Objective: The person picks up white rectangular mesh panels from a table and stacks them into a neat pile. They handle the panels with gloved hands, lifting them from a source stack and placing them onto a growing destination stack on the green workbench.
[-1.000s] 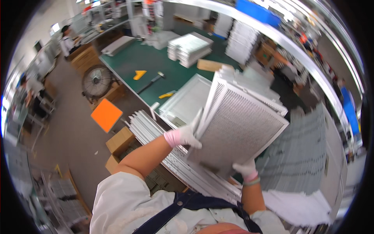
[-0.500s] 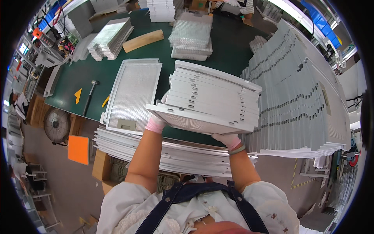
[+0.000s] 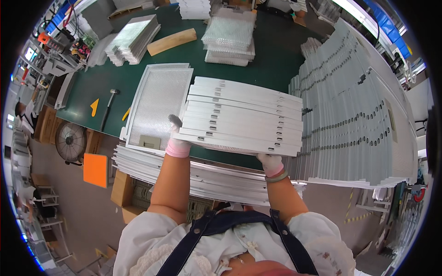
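Observation:
A stack of white-framed mesh panels point(image 3: 244, 115) stands on edge in front of me, its slotted frame edges facing up. My left hand point(image 3: 177, 133), in a white glove with a pink cuff, lies against the stack's left end. Its dark-tipped fingers stretch upward. Below the near right corner, my right hand point(image 3: 270, 163) is closed on the lower edge of the nearest panel; some fingertips are hidden under it. To the left, flat mesh panels point(image 3: 159, 106) lie overlapped, the top one bearing a beige rectangular piece point(image 3: 149, 141).
A long row of upright panels point(image 3: 345, 110) fills the right side. Mesh sheet piles point(image 3: 229, 37) and a wooden block point(image 3: 171, 42) lie at the back of the green table point(image 3: 184, 53). A hammer point(image 3: 109, 108) and a yellow scraper point(image 3: 94, 107) lie left. More panels point(image 3: 221, 181) are stacked below the near edge.
The nearest panel, tilted out from the stack before, now stands in line with the others. My left hand has moved slightly left, its fingers now extended upward. The view has shifted slightly.

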Available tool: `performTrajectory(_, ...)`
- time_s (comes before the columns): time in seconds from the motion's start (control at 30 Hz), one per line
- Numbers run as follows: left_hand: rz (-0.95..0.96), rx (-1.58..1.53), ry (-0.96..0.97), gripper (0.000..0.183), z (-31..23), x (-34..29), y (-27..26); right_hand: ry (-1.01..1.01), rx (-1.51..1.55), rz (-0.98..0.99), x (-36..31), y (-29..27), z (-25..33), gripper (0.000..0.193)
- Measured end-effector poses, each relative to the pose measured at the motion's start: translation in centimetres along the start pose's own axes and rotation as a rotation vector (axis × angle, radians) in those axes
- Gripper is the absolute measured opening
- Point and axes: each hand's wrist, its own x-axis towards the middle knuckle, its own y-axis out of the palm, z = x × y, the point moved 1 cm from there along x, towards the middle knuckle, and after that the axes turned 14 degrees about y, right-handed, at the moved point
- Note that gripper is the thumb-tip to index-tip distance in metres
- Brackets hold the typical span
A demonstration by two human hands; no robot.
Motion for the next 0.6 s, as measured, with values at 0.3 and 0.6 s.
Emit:
performTrajectory(0.3,0.04,-0.567,0.072,0.113,0.3,0.8,-0.3,-0.033,0.007,0.437,1.1,-2.2,1.9,0.046)
performTrajectory(0.6,-0.056,-0.654,0.015,0.115,1.1,0.3,-1.7,-0.236,-0.247,0.178,0.2,-0.3,0.6,0.04)
